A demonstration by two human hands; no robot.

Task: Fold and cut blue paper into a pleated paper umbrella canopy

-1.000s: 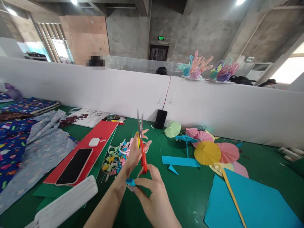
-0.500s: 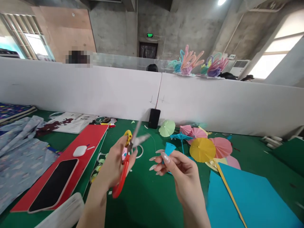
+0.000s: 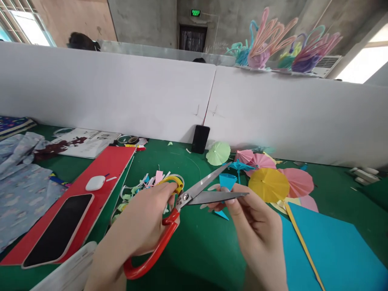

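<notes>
My left hand (image 3: pixel 151 220) is wrapped round the handles of a pair of scissors (image 3: pixel 186 197), one loop yellow and one red. The blades are spread, with their tips pointing right and the lower one passing in front of my right fingers. Between the thumb and fingers of my right hand (image 3: pixel 251 218), a small folded piece of blue paper (image 3: pixel 227 181) is pinched, its wide end up. It sits between the two blades in this view; whether they touch it, I cannot tell. A blue paper scrap (image 3: pixel 222 214) shows just below my right fingertips.
Paper umbrellas in green (image 3: pixel 218 153), yellow (image 3: pixel 268 185), pink (image 3: pixel 296 182) and blue (image 3: pixel 239 165) stand behind my right hand. Blue sheets (image 3: pixel 339 242) lie at right under a yellow strip (image 3: pixel 304 245). Paper scraps (image 3: pixel 145 184) and a red board (image 3: pixel 106 173) with a phone (image 3: pixel 59 230) are left.
My left hand has brought the scissors right and lower, so the spread blades now reach my right hand and the blue paper. The camera view has tilted down.
</notes>
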